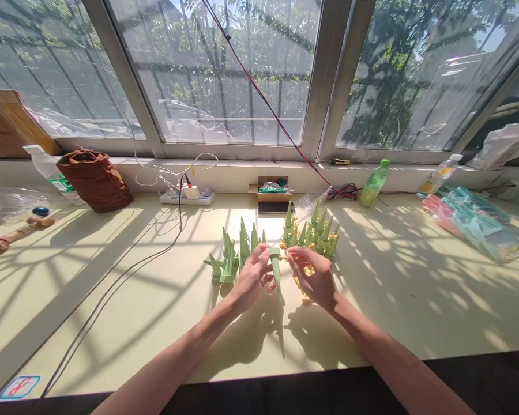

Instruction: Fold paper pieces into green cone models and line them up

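My left hand (251, 278) grips a green cone-shaped piece (277, 275), wide end up and pointed tip hanging down. At the cone's wide end, the fingers of my right hand (318, 279) pinch a small yellow piece (283, 257); whether the two parts touch is too small to tell. Beyond my left hand is a group of plain green cones (228, 259), most upright. Behind my right hand stand several green cones with yellow parts (322, 230) at their bases. More small yellow pieces (305, 300) lie under my right hand, partly hidden by it.
Farther back are a small open box (275, 188), a dark phone-like slab (275, 207), a power strip (188, 197) and a green bottle (374, 183). A brown bag (95, 180) stands at left, plastic-wrapped packages (476, 222) at right. Cables (125, 265) cross the table's left side.
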`<action>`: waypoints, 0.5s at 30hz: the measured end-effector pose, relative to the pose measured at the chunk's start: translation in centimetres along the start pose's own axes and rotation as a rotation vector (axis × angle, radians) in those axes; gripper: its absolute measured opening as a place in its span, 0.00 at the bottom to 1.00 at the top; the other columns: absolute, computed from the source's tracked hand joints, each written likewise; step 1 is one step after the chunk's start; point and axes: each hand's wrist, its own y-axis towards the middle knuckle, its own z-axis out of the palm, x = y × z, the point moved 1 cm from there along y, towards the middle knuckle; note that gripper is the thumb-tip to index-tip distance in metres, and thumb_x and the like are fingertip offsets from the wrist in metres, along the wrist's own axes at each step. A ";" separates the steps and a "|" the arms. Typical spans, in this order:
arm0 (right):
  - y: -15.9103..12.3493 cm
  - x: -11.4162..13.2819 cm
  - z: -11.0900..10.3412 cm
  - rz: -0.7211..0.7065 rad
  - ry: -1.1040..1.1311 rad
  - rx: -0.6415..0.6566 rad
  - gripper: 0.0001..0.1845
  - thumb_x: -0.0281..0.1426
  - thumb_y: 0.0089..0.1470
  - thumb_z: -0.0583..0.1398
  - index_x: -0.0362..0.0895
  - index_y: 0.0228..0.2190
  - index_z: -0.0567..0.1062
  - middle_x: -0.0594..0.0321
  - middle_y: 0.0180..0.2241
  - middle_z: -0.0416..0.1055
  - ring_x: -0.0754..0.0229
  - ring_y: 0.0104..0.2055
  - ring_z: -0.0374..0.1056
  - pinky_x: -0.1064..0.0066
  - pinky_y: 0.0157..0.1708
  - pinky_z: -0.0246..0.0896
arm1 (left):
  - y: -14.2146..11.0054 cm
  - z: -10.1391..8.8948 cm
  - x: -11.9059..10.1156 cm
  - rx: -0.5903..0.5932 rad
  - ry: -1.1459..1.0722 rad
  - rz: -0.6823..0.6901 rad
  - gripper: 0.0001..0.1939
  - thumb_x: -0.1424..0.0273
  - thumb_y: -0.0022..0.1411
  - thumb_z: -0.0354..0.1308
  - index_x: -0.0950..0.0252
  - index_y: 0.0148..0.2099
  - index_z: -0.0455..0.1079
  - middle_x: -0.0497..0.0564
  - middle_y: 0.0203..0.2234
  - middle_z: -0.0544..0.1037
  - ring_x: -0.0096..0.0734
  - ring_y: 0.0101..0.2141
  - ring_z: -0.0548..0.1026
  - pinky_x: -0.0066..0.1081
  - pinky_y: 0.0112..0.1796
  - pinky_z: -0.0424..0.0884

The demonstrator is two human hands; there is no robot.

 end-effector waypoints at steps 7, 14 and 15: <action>0.1 0.2 -0.1 -0.024 -0.065 0.035 0.05 0.27 0.60 0.57 0.42 0.34 0.73 0.59 0.28 0.74 0.63 0.26 0.69 0.71 0.27 0.66 | -0.1 0.1 -0.2 -0.043 -0.047 -0.032 0.17 0.55 0.61 0.60 0.60 0.42 0.60 0.42 0.21 0.67 0.20 0.17 0.66 0.18 0.16 0.58; 0.1 0.4 0.1 -0.069 -0.061 0.048 0.05 0.26 0.60 0.57 0.42 0.33 0.73 0.61 0.28 0.74 0.65 0.24 0.67 0.73 0.26 0.64 | -0.2 0.3 -0.1 -0.061 -0.026 -0.042 0.17 0.55 0.60 0.61 0.61 0.41 0.60 0.41 0.19 0.67 0.20 0.17 0.66 0.18 0.17 0.59; 0.1 0.4 0.1 -0.073 -0.060 0.051 0.05 0.26 0.60 0.57 0.43 0.33 0.73 0.61 0.28 0.74 0.66 0.24 0.67 0.73 0.26 0.65 | -0.2 0.3 -0.1 -0.061 -0.023 -0.042 0.17 0.55 0.60 0.60 0.61 0.41 0.60 0.41 0.19 0.67 0.20 0.17 0.65 0.17 0.17 0.58</action>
